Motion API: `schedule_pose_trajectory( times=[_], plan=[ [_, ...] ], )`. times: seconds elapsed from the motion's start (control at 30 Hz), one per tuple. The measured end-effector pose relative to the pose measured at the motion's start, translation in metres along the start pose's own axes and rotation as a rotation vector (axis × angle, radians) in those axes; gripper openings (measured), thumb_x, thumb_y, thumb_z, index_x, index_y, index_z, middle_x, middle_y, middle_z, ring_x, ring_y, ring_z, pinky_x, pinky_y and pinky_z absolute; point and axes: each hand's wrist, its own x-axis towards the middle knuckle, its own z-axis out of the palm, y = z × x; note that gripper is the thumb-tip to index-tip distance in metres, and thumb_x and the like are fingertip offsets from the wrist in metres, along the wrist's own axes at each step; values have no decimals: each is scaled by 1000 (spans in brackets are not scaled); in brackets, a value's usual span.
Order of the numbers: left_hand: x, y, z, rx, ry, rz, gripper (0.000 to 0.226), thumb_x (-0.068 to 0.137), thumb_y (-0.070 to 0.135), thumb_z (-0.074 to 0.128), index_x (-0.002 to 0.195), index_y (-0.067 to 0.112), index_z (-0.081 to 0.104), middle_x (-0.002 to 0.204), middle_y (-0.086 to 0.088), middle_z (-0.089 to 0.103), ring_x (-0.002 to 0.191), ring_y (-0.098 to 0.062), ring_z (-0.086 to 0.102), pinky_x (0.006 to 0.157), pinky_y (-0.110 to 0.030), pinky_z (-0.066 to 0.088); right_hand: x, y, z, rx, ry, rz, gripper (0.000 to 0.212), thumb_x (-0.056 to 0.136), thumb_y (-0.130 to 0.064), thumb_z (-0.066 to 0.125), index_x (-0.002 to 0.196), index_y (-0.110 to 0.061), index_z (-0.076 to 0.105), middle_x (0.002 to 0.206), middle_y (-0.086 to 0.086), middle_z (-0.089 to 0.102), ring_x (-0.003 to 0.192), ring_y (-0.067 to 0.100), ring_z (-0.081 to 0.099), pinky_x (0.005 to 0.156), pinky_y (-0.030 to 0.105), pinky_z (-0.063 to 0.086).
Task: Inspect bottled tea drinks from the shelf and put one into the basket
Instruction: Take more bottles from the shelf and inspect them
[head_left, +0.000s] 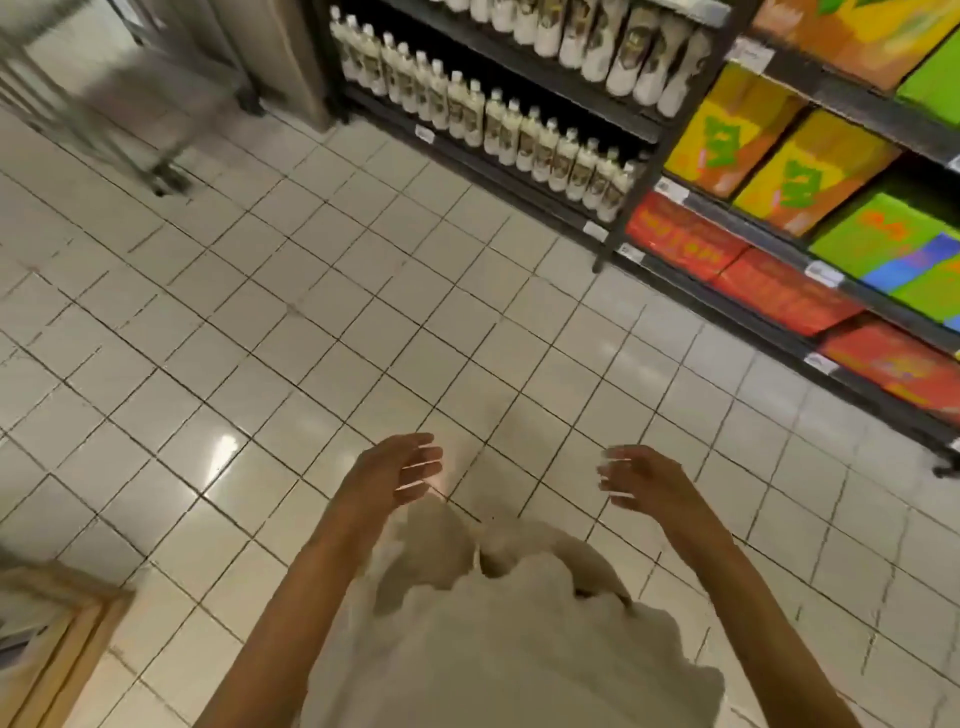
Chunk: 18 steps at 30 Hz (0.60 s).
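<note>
Left hand: the left hand (402, 467) hangs over the floor with fingers loosely spread, palm turned inward, grasping nothing.
Right hand: the right hand (636, 480) is level with it and well apart — fingers relaxed and slightly bent, also grasping nothing.
Clothing: a pale garment (498, 639) fills the lower middle between the forearms.
Floor: white floor tiles (291, 332) with dark grout lie between the hands and the shelving; nothing stands on that stretch.
Tea drinks: the bottled tea drinks (519, 130) stand in rows on the dark shelf (613, 228) at upper centre, pale bottles with white caps — well apart from both hands.
Neighbouring stock: yellow, green and red-orange boxes (769, 150) fill the shelving to the right.
Left side: a blurred metal rack (104, 93) at top left; a wooden frame (62, 634) at the bottom left corner.
</note>
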Motion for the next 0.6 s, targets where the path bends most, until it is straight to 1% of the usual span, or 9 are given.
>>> schedule_pose_trajectory(
  times=[0.1, 0.13, 0.2, 0.3, 0.4, 0.5, 0.6],
  plan=[
    [42, 54, -39, -105, 98, 24, 26, 100, 16, 40, 103, 12, 65, 101, -9, 70, 96, -22, 66, 87, -35, 49, 63, -71, 44, -104, -155, -19, 15, 92, -7, 60, 105, -13, 63, 100, 12, 68, 82, 13, 68, 68, 17, 55],
    [57, 71, -52, -134, 130, 15, 26, 99, 16, 41, 103, 11, 66, 99, -9, 71, 94, -22, 66, 87, -35, 49, 83, -94, 60, -127, -188, -24, 15, 91, -8, 61, 105, -15, 63, 101, 11, 68, 83, 12, 68, 67, 16, 55],
    [93, 104, -79, -179, 182, -7, 25, 99, 16, 42, 105, 9, 65, 98, -9, 71, 93, -22, 66, 85, -34, 50, 126, -136, 92, -155, -223, -44, 16, 91, -10, 62, 104, -19, 63, 102, 9, 68, 89, 14, 67, 71, 17, 54],
    [146, 163, -112, -119, 181, -51, 25, 99, 17, 42, 108, 10, 64, 102, -9, 70, 97, -23, 65, 80, -32, 50, 177, -194, 134, -153, -205, -51, 18, 91, -10, 62, 106, -18, 62, 104, 10, 68, 99, 22, 65, 83, 27, 52],
    [200, 239, -134, -33, 115, -29, 24, 99, 19, 43, 107, 11, 64, 106, -9, 70, 101, -24, 65, 85, -34, 49, 213, -241, 163, -60, -161, -33, 18, 90, -4, 62, 103, -16, 63, 106, 13, 67, 101, 27, 64, 89, 35, 50],
    [255, 320, -141, 85, 35, 6, 24, 100, 20, 41, 105, 13, 64, 109, -10, 69, 104, -24, 64, 92, -36, 47, 240, -273, 178, 35, -81, 5, 16, 91, -2, 60, 102, -12, 65, 103, 15, 69, 99, 30, 64, 86, 36, 50],
    [310, 386, -131, 101, -16, 10, 24, 98, 20, 44, 106, 10, 65, 107, -10, 71, 101, -22, 65, 85, -32, 50, 274, -301, 183, 124, 31, 54, 14, 91, -1, 60, 101, -8, 66, 93, 14, 71, 89, 28, 65, 76, 33, 51]
  ],
)
